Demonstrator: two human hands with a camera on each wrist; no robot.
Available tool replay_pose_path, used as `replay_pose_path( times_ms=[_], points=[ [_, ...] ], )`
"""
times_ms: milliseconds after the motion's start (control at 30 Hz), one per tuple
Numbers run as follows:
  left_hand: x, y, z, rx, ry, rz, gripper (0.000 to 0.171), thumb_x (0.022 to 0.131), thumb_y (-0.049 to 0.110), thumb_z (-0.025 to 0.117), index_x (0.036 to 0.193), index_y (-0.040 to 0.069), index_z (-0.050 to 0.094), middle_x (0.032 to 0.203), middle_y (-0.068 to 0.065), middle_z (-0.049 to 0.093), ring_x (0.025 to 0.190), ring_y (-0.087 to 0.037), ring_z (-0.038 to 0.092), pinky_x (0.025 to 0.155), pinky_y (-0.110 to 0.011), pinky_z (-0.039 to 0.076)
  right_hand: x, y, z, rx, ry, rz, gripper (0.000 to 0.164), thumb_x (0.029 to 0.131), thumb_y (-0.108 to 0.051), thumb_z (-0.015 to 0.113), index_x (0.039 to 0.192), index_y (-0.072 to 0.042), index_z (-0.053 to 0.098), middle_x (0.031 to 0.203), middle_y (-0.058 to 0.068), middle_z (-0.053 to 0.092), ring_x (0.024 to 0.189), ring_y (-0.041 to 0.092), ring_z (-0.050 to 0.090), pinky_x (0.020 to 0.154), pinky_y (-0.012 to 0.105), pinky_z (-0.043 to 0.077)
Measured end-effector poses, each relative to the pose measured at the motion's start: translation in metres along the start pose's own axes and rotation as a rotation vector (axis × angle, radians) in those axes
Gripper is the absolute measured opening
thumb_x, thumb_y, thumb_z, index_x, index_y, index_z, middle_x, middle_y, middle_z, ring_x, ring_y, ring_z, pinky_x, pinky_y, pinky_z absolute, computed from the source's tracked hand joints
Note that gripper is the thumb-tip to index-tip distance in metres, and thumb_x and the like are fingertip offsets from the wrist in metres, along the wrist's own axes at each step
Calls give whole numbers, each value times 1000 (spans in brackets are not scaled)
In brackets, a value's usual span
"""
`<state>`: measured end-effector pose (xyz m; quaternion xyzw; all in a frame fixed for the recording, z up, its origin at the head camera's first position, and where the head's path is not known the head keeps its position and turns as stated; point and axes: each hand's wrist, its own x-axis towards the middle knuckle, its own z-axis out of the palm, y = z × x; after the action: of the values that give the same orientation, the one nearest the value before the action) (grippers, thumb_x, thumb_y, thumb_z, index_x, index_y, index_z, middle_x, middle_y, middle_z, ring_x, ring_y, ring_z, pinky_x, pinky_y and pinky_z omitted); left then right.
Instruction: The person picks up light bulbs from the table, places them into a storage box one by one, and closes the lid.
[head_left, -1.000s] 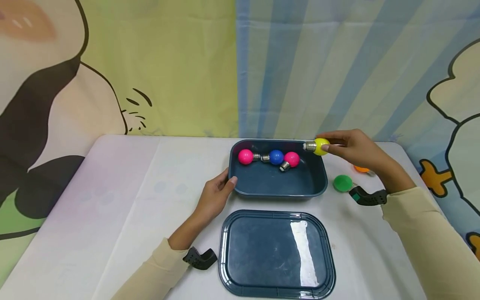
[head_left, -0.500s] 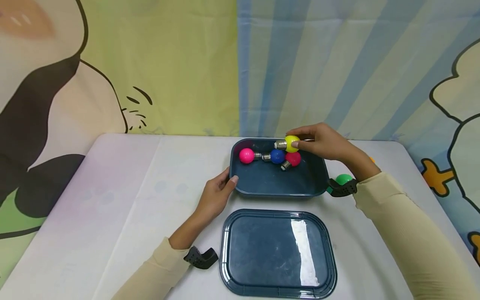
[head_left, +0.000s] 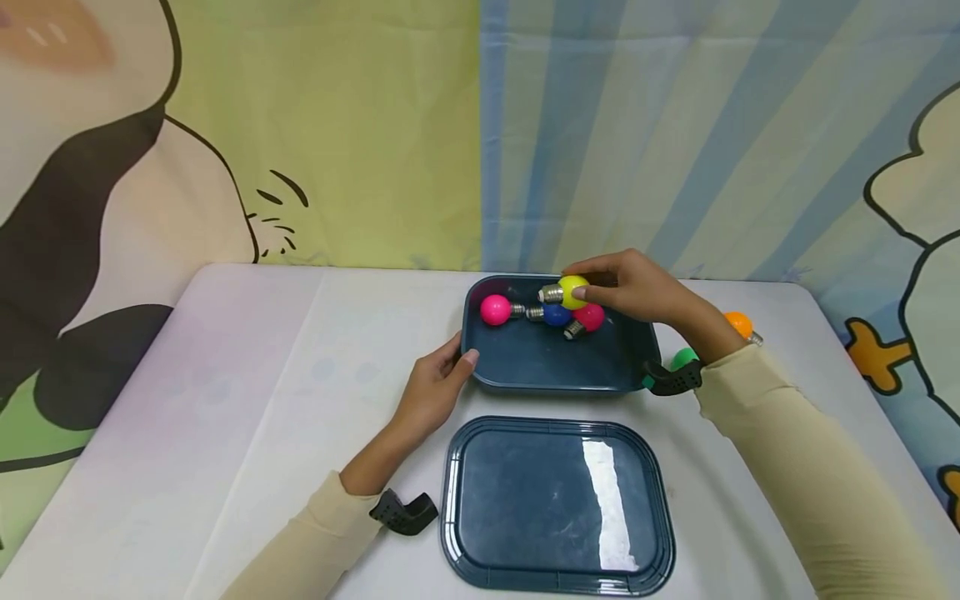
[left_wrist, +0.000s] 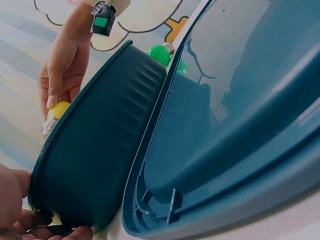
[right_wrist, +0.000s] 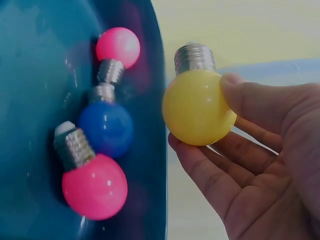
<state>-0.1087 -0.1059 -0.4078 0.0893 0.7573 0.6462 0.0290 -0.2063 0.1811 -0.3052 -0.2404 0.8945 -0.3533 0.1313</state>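
My right hand (head_left: 633,286) pinches a yellow light bulb (right_wrist: 197,107) between thumb and fingers, its metal screw base pointing left in the head view. The bulb is held over the far side of a dark blue plastic box (head_left: 555,367). Inside the box lie a pink bulb (head_left: 495,310) at the left, a blue bulb (right_wrist: 107,129) in the middle and a second pink bulb (right_wrist: 95,187) beside it. My left hand (head_left: 435,387) grips the box's near left corner, thumb at the rim and fingertips under the base in the left wrist view.
The matching dark lid (head_left: 551,500) lies flat on the white table (head_left: 247,433) in front of the box. To the right of the box are a green bulb (left_wrist: 159,55) and an orange bulb (head_left: 738,323). A printed curtain (head_left: 375,142) hangs behind the table.
My right hand has carried the yellow bulb leftward from the box's right end to above the blue and right-hand pink bulbs. My left hand has stayed at the corner.
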Motion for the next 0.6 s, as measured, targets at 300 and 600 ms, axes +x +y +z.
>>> replay_pose_path(
  times_ms=[300,600],
  points=[
    [-1,2,1,12,-2,-6,58,101,29,55,145,-6,39,147,-17,41,134,-25,41,100,-27,42,15,-3,17,64,-78,-45,37,97,-9,61,132,2,58,126,17,62,101,25,64,89,38,54],
    [1,1,5,4,-3,-21,57,101,28,55,146,-4,38,147,-15,42,133,-22,43,99,-26,42,28,-4,35,38,-139,-113,37,96,-12,64,129,4,61,120,14,65,102,25,64,92,43,52]
  ],
)
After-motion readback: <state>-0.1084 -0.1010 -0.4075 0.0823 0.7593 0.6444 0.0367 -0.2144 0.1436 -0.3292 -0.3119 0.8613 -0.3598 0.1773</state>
